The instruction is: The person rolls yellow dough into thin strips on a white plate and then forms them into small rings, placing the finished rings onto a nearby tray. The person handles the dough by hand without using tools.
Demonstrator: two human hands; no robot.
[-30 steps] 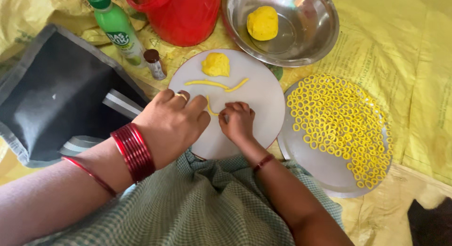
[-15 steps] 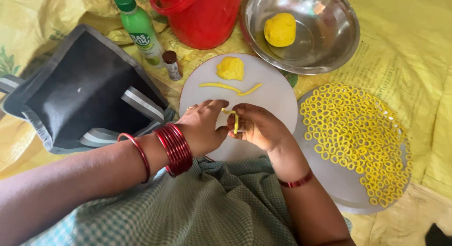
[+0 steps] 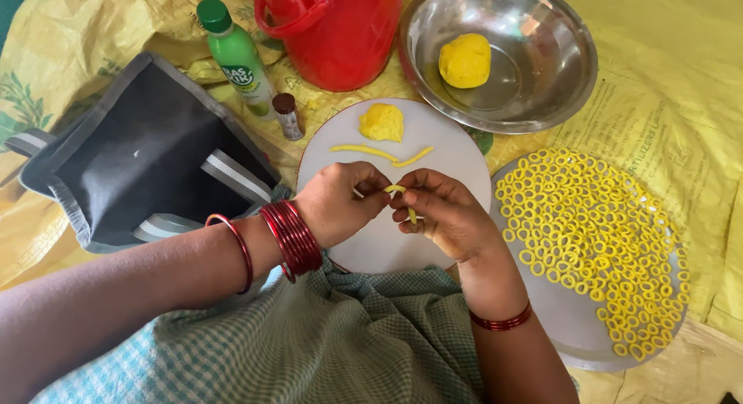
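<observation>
Both hands meet over the white round board (image 3: pixel 433 148), and between them sits a thin yellow dough strand (image 3: pixel 401 196). The left hand (image 3: pixel 337 204) pinches one end with fingers curled tight; the right hand (image 3: pixel 445 214) grips the other end, thumb and forefinger closed on it, the strand bending down between them at dead centre of the board. At twelve o'clock from the hands lie two more rolled strands (image 3: pixel 381 152), and beyond them a small dough lump (image 3: pixel 381 122). Further out at one o'clock, a steel bowl (image 3: pixel 557 87) holds a yellow dough ball (image 3: pixel 464 60). At three o'clock a grey tray (image 3: pixel 573 319) carries a spread of finished yellow rings (image 3: pixel 588 234).

The risk, as I judge it: that strand is slender and soft, so too hard a pinch or a pull apart could snap it. The right wrist also sits just beside the tray's edge, and a careless nudge could crush the nearest rings.
</observation>
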